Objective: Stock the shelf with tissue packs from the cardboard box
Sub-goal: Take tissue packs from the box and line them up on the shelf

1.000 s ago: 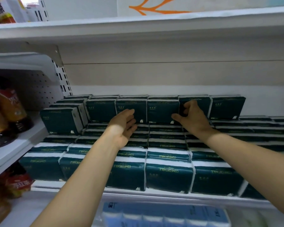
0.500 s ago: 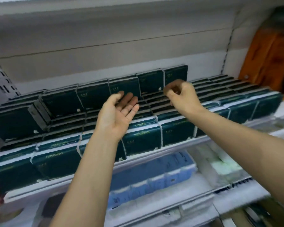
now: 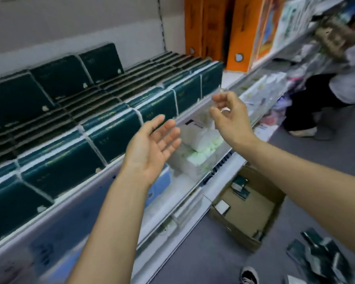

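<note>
Rows of dark green tissue packs (image 3: pixel 115 132) fill the white shelf (image 3: pixel 86 187) at the left. An open cardboard box (image 3: pixel 252 210) stands on the floor at the lower right, with a few green packs lying in it. My left hand (image 3: pixel 152 148) hovers in front of the shelf edge, palm up, fingers straight, holding nothing. My right hand (image 3: pixel 230 115) hangs in the air to its right with loosely curled fingers and holds nothing.
Torn dark green wrapping (image 3: pixel 324 257) lies on the grey floor at the bottom right. White and pale green packs (image 3: pixel 199 148) sit on the lower shelf. Orange boxes (image 3: pixel 209 31) stand on the shelf to the right. Another person (image 3: pixel 336 83) crouches in the aisle.
Both hands have drawn back from the packs at the back of the shelf. The view has swung right and down, bringing the floor and the cardboard box into sight.
</note>
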`<state>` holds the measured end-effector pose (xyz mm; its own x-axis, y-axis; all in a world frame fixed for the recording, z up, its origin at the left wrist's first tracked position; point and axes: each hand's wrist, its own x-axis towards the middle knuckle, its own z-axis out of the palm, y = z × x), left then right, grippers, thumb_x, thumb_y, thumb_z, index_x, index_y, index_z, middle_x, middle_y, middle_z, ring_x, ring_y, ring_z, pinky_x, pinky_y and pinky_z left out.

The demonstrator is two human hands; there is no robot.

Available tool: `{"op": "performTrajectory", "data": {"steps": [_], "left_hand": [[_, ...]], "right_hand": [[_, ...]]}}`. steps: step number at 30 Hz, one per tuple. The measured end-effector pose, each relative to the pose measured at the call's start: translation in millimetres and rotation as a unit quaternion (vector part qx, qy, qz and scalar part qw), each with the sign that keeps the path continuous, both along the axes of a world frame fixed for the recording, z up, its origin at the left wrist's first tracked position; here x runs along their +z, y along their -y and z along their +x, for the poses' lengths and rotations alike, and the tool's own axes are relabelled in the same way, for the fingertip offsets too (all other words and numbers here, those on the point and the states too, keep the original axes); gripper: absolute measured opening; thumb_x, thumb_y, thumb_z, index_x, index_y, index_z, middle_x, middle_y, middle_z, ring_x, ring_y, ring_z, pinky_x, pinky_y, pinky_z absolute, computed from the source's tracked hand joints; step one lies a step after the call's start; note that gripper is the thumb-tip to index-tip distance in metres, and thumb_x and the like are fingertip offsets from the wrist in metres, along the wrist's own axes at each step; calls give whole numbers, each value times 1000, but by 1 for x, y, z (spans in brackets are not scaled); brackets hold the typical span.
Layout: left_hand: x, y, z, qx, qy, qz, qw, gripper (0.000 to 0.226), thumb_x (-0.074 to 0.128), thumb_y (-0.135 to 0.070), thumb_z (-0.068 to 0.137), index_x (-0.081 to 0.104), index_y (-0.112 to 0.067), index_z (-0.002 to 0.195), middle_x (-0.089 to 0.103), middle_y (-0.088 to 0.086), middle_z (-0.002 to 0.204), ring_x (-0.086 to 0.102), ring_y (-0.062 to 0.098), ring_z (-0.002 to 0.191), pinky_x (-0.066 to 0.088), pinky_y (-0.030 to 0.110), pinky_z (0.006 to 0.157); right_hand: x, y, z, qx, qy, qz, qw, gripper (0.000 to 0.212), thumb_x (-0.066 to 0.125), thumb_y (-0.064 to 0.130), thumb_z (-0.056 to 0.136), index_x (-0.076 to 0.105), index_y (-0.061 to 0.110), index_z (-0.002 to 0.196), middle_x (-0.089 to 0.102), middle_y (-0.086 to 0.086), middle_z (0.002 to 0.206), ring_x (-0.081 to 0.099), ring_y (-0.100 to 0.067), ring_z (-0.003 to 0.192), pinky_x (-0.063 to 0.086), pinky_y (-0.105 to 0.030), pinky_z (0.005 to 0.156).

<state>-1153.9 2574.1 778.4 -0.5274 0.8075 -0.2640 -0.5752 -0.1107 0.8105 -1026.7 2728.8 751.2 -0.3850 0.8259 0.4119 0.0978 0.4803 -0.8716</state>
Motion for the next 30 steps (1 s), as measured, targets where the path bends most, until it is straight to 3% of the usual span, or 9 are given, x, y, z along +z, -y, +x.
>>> {"op": "performTrajectory", "data": {"steps": [4,6,13,16,20,23,27,30], "left_hand": [[-21,-45,29,-33,-4,-22,999,11,55,-21,100,64,-17,104,72,2,88,70,16,76,56,32,79],[-38,-73,46,-46,11,-44,998,10,56,-21,99,64,-16,104,72,2,89,70,16,77,58,32,77],[-114,-184,121,-71,48,-143,986,11,59,-20,98,64,-15,107,74,3,86,71,18,76,57,32,73],[-147,-221,146,-73,73,-180,978,12,59,-21,99,65,-14,108,74,4,88,71,19,79,59,34,75],[-196,-258,174,-70,96,-239,964,14,57,-20,100,64,-13,110,73,5,93,70,21,82,56,35,81],[-232,-272,185,-69,106,-282,951,17,58,-20,100,64,-12,114,74,5,92,70,21,83,57,34,77],[-276,-291,192,-78,120,-337,931,12,57,-19,100,65,-11,104,72,7,93,68,23,83,56,37,79],[-305,-310,193,-89,119,-373,916,11,59,-18,99,65,-11,103,72,8,94,68,23,84,55,36,77]], "right_hand": [[-22,-33,41,-30,16,-26,999,18,55,12,93,51,28,102,55,2,97,52,-18,71,51,-41,72],[-36,-55,63,-41,28,-49,998,17,55,13,94,53,24,106,56,4,96,52,-19,69,51,-40,71],[-105,-148,150,-60,118,-119,984,21,56,12,94,53,16,114,54,0,103,51,-11,78,47,-33,76],[-138,-176,182,-51,154,-166,973,22,55,14,96,53,13,118,54,-2,110,55,-19,86,50,-33,77],[-186,-208,216,-27,186,-253,949,20,55,15,98,54,12,117,54,5,105,57,-15,89,46,-20,72],[-225,-226,232,-37,204,-296,933,18,56,13,96,56,12,115,56,3,101,57,-15,85,51,-29,77],[-281,-239,240,-63,212,-354,909,10,56,6,95,57,10,104,54,-6,96,53,-18,73,48,-16,56],[-322,-246,240,-82,220,-405,883,8,57,7,95,56,10,102,54,-7,95,55,-21,75,46,-19,56]]}}
